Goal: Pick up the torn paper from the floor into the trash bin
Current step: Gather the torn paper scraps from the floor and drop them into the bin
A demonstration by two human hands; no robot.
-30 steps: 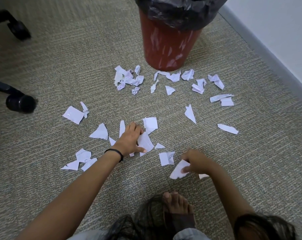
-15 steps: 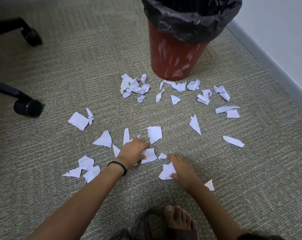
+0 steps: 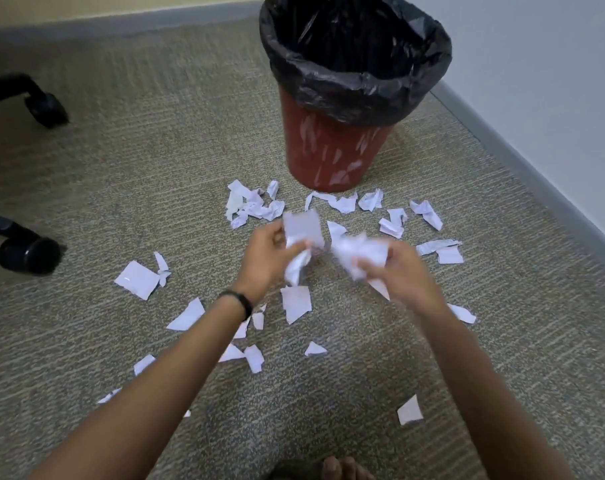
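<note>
Right hand (image 3: 403, 271) and its paper wad (image 3: 361, 252) motion-blurred; toes (image 3: 346, 471) cut off by bottom edge

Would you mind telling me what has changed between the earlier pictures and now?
Both hands have lifted off the grey carpet toward the red trash bin with the black liner. The left hand now clutches a bunch of white torn paper scraps, and the right hand another crumpled bunch. The scraps scattered by the bin and the black chair casters stayed put.
</note>
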